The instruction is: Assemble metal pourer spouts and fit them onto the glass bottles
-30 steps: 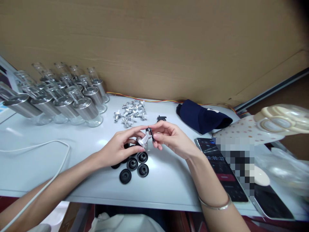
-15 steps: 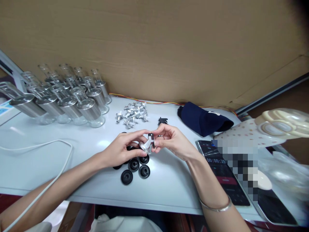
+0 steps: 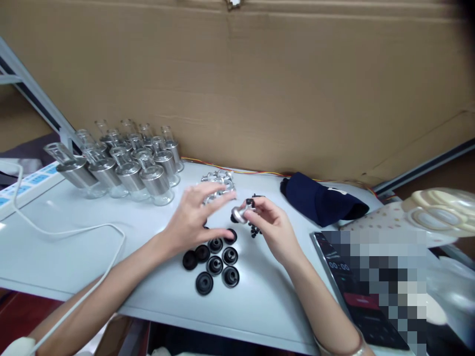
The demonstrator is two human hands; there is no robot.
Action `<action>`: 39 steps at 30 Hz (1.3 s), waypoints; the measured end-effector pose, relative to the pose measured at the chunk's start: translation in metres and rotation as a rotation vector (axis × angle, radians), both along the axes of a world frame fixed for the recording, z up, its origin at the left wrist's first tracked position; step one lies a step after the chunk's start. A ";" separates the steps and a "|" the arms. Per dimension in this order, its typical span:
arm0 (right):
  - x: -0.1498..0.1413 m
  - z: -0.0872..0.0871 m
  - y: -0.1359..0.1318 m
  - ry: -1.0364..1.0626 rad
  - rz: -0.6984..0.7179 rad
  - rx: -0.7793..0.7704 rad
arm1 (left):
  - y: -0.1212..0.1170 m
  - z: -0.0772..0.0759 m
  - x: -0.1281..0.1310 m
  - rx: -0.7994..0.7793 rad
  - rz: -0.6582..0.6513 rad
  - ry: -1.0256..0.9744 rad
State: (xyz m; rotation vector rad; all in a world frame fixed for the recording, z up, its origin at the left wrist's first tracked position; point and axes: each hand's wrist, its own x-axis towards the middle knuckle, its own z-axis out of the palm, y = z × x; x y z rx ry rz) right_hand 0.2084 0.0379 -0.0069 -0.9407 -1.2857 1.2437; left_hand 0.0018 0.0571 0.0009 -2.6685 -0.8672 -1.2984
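Between the thumb and fingers of my right hand (image 3: 276, 225) is a small silver metal pourer spout (image 3: 241, 213) with a black piece at its top. My left hand (image 3: 189, 217) is open just to the left of it, thumb and fingers spread apart. Below and between the hands lie several round black rubber stoppers (image 3: 214, 265), loosely grouped on the table. A pile of silver spouts (image 3: 230, 184) lies behind my left hand, which partly hides it. Small black parts (image 3: 254, 231) sit beside my right hand, partly covered by it.
Several glass bottles with steel sleeves (image 3: 154, 179) stand at the back left. A white cable (image 3: 81, 232) crosses the left of the table (image 3: 156, 316). To the right are a dark blue cap (image 3: 315, 198), a phone (image 3: 356, 291) and a dotted bag (image 3: 386, 217).
My left hand has let go of the spout and opened. My right hand now holds the spout alone, slightly further right. The view has shifted, so the table things appear lower and further right.
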 end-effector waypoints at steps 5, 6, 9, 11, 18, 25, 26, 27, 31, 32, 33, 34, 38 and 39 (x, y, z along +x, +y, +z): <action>0.007 0.002 0.003 0.001 -0.176 0.038 | 0.030 0.011 -0.038 0.151 0.510 -0.483; 0.007 0.003 0.003 -0.005 -0.182 0.042 | 0.037 0.009 -0.046 0.136 0.555 -0.522; 0.008 0.007 -0.001 -0.016 -0.202 0.068 | 0.053 0.000 -0.062 0.025 0.614 -0.565; 0.009 0.009 -0.008 -0.008 -0.226 0.089 | 0.057 -0.005 -0.066 -0.021 0.599 -0.582; 0.022 0.024 -0.039 0.036 -0.426 0.266 | 0.006 0.035 -0.023 -0.018 0.293 -0.641; 0.013 0.061 -0.073 0.063 -0.578 0.536 | -0.066 0.053 0.061 -0.335 -0.104 -0.580; 0.011 0.065 -0.078 0.075 -0.576 0.554 | -0.070 0.046 0.071 -0.387 -0.182 -0.581; 0.009 0.068 -0.082 0.083 -0.572 0.574 | -0.073 0.040 0.079 -0.442 -0.243 -0.580; 0.010 0.070 -0.088 0.026 -0.505 0.609 | -0.075 0.018 0.102 -0.592 -0.343 -0.594; 0.012 0.067 -0.088 -0.015 -0.484 0.585 | -0.075 0.016 0.104 -0.600 -0.356 -0.604; 0.015 0.064 -0.087 -0.061 -0.465 0.553 | -0.075 0.015 0.106 -0.602 -0.369 -0.616; 0.018 0.061 -0.086 -0.101 -0.449 0.518 | -0.074 0.015 0.107 -0.604 -0.377 -0.626; 0.027 0.048 -0.080 -0.130 -0.386 0.440 | -0.072 0.016 0.103 -0.674 -0.334 -0.650; 0.027 0.046 -0.078 -0.120 -0.368 0.428 | -0.071 0.016 0.101 -0.696 -0.322 -0.650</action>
